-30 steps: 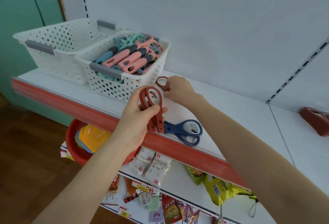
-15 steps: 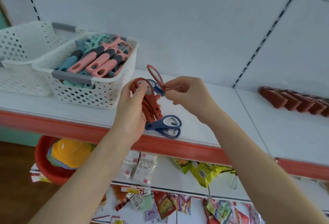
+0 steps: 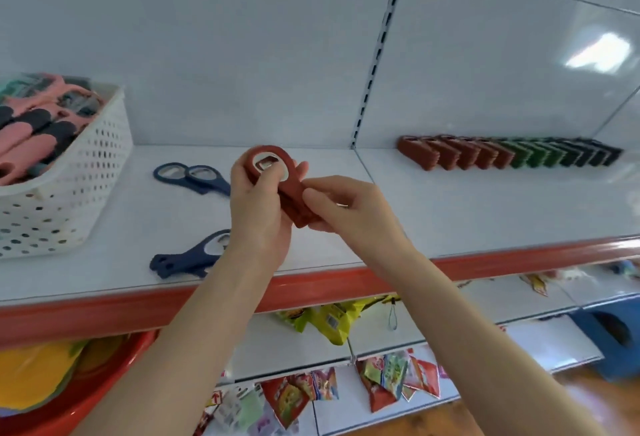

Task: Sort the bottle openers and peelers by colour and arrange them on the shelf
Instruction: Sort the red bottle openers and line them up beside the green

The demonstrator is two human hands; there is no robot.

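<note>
My left hand (image 3: 258, 214) grips a stack of red bottle openers (image 3: 287, 179) above the white shelf (image 3: 450, 207). My right hand (image 3: 346, 207) pinches the lower end of the same stack. Two dark blue openers (image 3: 192, 176) lie on the shelf behind my hands, and more dark blue openers (image 3: 188, 260) lie near the front edge. At the back right stands a row of red openers (image 3: 453, 153), continued by green and dark ones (image 3: 561, 153). A white basket (image 3: 65, 200) at the left holds pink and grey peelers (image 3: 38, 117).
The shelf has a red front lip (image 3: 311, 288). Below it hang snack packets (image 3: 322, 321) on lower shelves, and a red basin (image 3: 86, 387) with yellow items sits at the lower left. A blue box (image 3: 609, 338) stands at the lower right.
The view has swung right, so the basket moved to the left edge and the sorted row came into sight. My right hand added its red opener to the stack in my left hand.
</note>
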